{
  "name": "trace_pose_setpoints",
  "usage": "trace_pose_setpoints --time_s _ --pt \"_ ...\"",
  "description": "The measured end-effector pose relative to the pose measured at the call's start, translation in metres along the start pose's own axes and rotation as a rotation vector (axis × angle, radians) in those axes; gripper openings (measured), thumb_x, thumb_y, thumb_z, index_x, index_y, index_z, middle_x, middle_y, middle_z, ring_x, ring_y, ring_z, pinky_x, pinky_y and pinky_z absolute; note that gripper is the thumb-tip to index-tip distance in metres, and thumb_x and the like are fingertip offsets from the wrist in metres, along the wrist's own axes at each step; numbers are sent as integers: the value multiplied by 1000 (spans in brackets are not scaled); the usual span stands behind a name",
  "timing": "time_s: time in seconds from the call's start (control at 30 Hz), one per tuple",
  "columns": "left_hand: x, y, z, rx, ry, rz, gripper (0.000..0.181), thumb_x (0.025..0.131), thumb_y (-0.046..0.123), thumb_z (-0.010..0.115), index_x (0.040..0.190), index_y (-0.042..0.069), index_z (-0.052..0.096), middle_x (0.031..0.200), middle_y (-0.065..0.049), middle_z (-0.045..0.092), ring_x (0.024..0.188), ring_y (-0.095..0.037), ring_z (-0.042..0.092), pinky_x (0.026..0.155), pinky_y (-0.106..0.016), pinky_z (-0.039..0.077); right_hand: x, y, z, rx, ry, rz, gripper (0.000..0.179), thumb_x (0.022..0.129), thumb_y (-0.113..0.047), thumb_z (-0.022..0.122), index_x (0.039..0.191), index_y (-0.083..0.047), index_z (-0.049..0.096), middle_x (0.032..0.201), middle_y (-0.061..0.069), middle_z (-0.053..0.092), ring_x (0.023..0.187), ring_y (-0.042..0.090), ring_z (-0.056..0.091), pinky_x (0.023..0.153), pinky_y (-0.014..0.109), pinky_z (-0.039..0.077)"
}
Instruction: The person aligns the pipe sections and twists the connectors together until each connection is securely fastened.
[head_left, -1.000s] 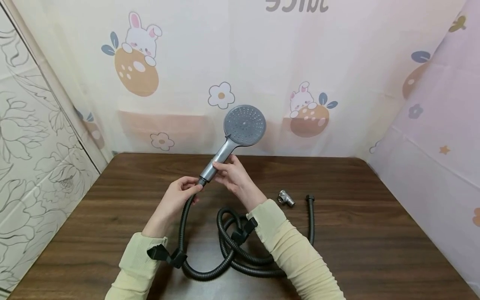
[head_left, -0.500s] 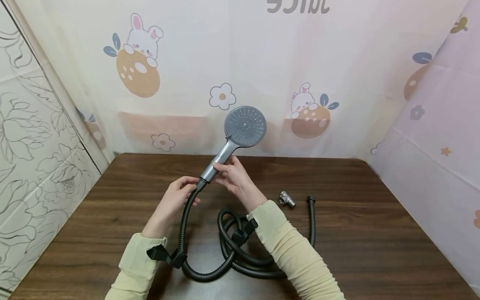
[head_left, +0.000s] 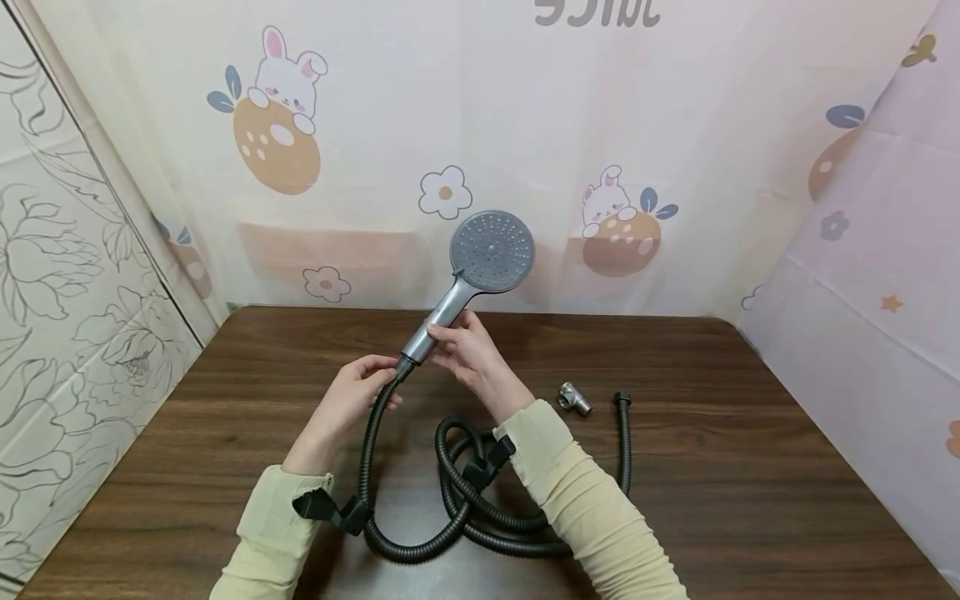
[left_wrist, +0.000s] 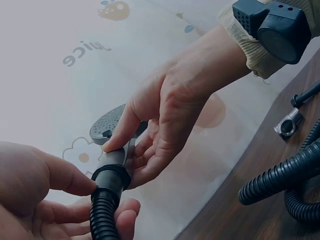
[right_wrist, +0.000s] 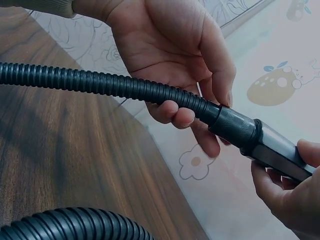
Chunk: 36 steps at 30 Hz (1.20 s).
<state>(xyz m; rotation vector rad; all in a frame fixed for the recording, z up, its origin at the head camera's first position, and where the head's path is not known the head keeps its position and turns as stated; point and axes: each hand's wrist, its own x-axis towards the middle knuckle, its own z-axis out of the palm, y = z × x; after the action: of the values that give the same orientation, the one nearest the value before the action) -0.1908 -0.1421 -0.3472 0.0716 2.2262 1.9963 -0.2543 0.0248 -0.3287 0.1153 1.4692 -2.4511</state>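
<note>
A silver-grey shower head (head_left: 492, 250) is held tilted above the table, its round nozzle face up and to the right. My right hand (head_left: 476, 367) grips its handle (head_left: 433, 329) between thumb and fingers. Screwed or seated at the handle's lower end is the dark connector (right_wrist: 232, 125) of a black ribbed shower hose (head_left: 366, 450). Around this joint sits my left hand (head_left: 348, 404); in the right wrist view its thumb is at the connector's edge and its fingers curl beneath the hose. In the left wrist view, that thumb lies right at the connector's collar.
The hose loops loosely across the wooden table (head_left: 750, 467), passing under the right forearm to a free end with a nut (head_left: 622, 398). Beside that end lies a small metal tee fitting (head_left: 573, 398). A printed curtain (head_left: 360, 100) hangs behind the table.
My left thumb has drawn back from across the connector, leaving more of the connector visible. The shower head and right hand have hardly moved.
</note>
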Motion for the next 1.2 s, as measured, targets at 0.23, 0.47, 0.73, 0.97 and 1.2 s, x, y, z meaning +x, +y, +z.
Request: trace_pose_setpoints --time_s 0.23,0.47,0.73,0.97,1.2 --pt "0 -2 -2 -2 -15 12 33 92 9 45 120 -10 46 92 -11 61 63 -9 60 65 -26 52 1 2 0 -4 -1 -1 49 85 8 53 128 -8 35 132 18 43 120 36 45 98 55 33" --pt "2 -3 0 -34 -7 20 32 90 6 50 118 -8 45 92 -10 59 61 -10 60 63 -24 51 0 1 0 -9 -1 -2 50 85 7 53 129 -9 35 132 18 42 121 35 44 99 56 30" --pt "4 -5 2 7 7 13 36 88 7 55 119 -8 45 95 -13 57 64 -11 59 64 -25 50 0 0 0 -2 -6 2 49 86 7 53 128 -9 35 132 17 42 121 34 44 99 56 31" --pt "4 -5 3 36 -2 -12 35 92 14 51 120 -5 45 104 -20 63 65 -11 59 65 -27 50 1 1 0 7 -1 9 47 86 8 53 126 -9 36 131 17 42 121 35 44 98 56 32" --pt "3 -3 3 -4 -11 -34 33 97 15 36 121 -6 46 112 -28 58 66 -10 60 65 -25 50 1 0 0 7 -2 12 49 85 8 54 127 -10 36 131 18 43 120 35 45 98 56 31"
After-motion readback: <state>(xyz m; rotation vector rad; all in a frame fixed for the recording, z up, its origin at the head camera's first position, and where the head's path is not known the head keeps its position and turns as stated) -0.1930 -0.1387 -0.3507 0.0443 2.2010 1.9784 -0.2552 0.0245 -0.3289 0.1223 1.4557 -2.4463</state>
